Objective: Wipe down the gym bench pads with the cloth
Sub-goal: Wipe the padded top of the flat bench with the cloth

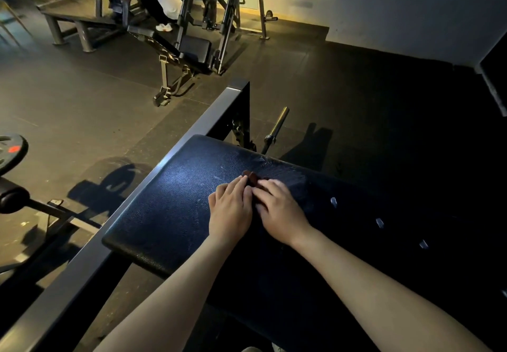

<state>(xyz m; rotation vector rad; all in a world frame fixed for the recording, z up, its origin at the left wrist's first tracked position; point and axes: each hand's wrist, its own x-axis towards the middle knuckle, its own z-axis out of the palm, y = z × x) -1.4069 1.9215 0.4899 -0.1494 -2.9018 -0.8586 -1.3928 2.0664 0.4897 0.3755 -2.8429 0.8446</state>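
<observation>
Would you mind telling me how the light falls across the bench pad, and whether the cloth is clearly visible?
Head view: the bench pad gleams bluish-white on its left part and sinks to near black on the right; the cloth shows only as a dim reddish scrap past the fingertips of the left hand and right hand; hard shadows cross the floor.

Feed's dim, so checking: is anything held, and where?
The left hand and right hand press a dark red cloth onto the bench pad, covering its near part.
</observation>
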